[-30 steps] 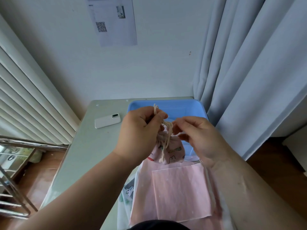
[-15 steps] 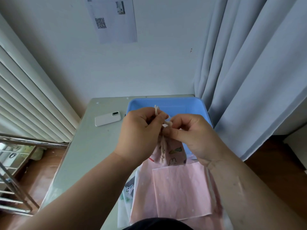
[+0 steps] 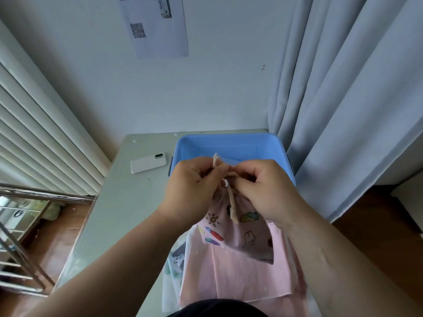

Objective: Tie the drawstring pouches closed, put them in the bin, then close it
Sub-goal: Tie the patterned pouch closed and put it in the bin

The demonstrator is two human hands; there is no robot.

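Closest to the viewer, below the fingers, a flat pink cloth (image 3: 240,280) lies on a pale grey table (image 3: 123,207). Above it, a small pink pouch (image 3: 248,236) printed with a sun, a rabbit and other cartoon shapes hangs from both hands, its lower edge over the cloth. Its neck is gathered tight just under the fingertips. A cream cord (image 3: 233,203) runs from that neck: one loose tail drops down the front of the pouch, and a short end pokes up above the left knuckles. The left hand (image 3: 192,191) has its fingers curled, thumb and forefinger pinching the cord. The right hand (image 3: 266,193), almost touching the left, also has its fingers curled in, pinching the cord at the pouch's neck. Just beyond the fingers sits an open blue bin (image 3: 231,143); what it holds cannot be seen past the hands. To the left of the fingers a white phone (image 3: 148,164) lies face down on the table. Further off, a sheet of paper (image 3: 158,26) with a QR code hangs on the wall, a grey curtain (image 3: 343,88) falls on the right, and a white slatted panel (image 3: 39,138) runs along the left.
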